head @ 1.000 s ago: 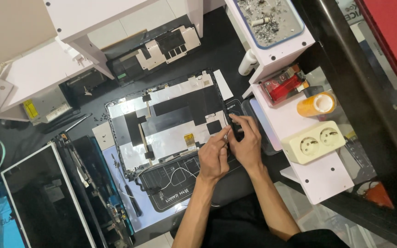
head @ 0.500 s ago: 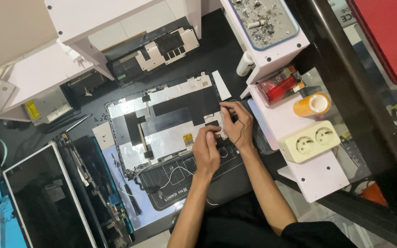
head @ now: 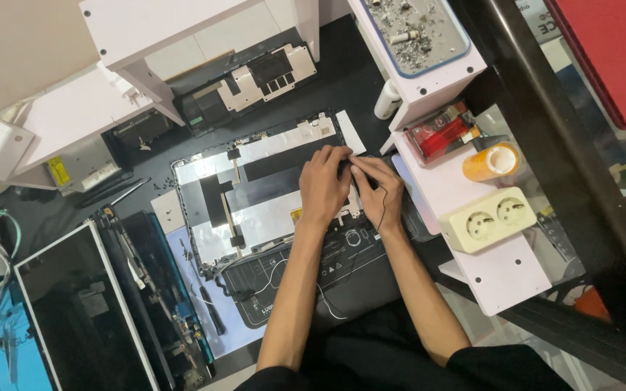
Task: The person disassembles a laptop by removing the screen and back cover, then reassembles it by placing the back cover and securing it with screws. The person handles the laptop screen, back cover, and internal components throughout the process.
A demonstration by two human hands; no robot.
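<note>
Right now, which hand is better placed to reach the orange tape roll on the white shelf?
Probably the right hand: it lies nearer the orange tape roll on the white shelf. The left hand sits farther away on the opened laptop panel.

Both forearms reach forward — left hand [head: 324,187] and right hand [head: 378,192] side by side, fingers curled (fingertips touching).

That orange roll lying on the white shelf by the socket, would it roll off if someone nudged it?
The orange roll lies on its side on the white shelf, so a nudge would probably set it rolling. The double socket beside it might stop it one way. It looks like a tape roll, so likely light and stiff.
</note>
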